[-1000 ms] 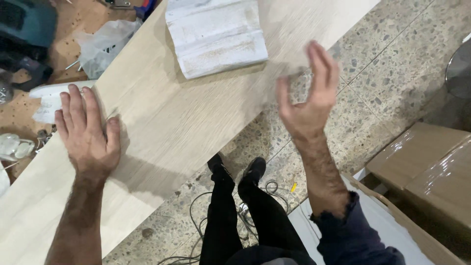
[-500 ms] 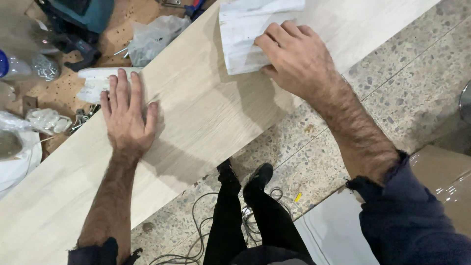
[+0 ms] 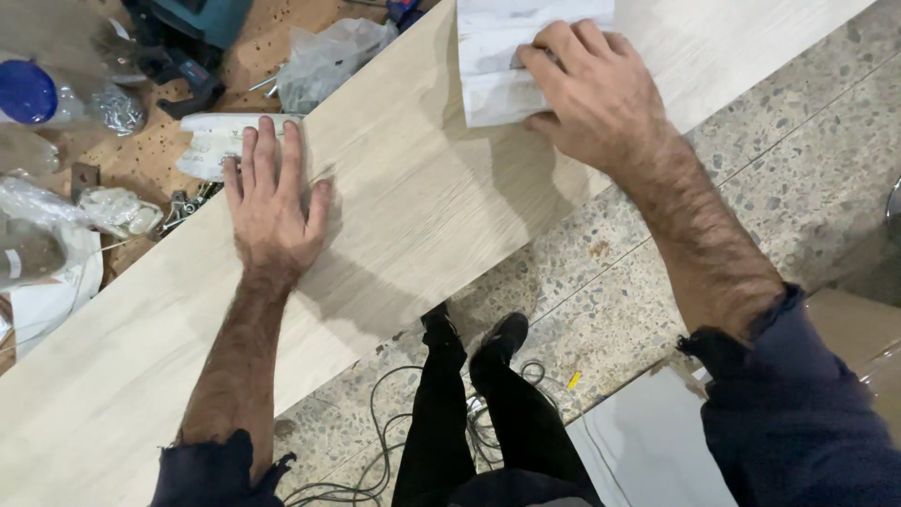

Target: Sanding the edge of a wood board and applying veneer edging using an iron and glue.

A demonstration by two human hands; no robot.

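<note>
Matt wood-grain board (image 3: pixel 413 216); seemingly paper sheet (image 3: pixel 497 66).

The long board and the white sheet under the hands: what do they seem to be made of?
Long board: pale wood or wood-look laminate, matte, with fine grain lines running along it; which of the two cannot be told. White sheet: folded paper, thin, creased, faintly printed. The left hand lies flat on the board; the right hand presses on the sheet.

Blue-capped clear jar (image 3: pixel 33 94) far left of teal power tool (image 3: pixel 192 19); crumpled plastic bag (image 3: pixel 328 56) right of tool; terrazzo floor (image 3: pixel 798 160) well right; tangled cables (image 3: pixel 375 451) on floor, far below tool; cardboard box (image 3: pixel 863 329) far lower right.
</note>
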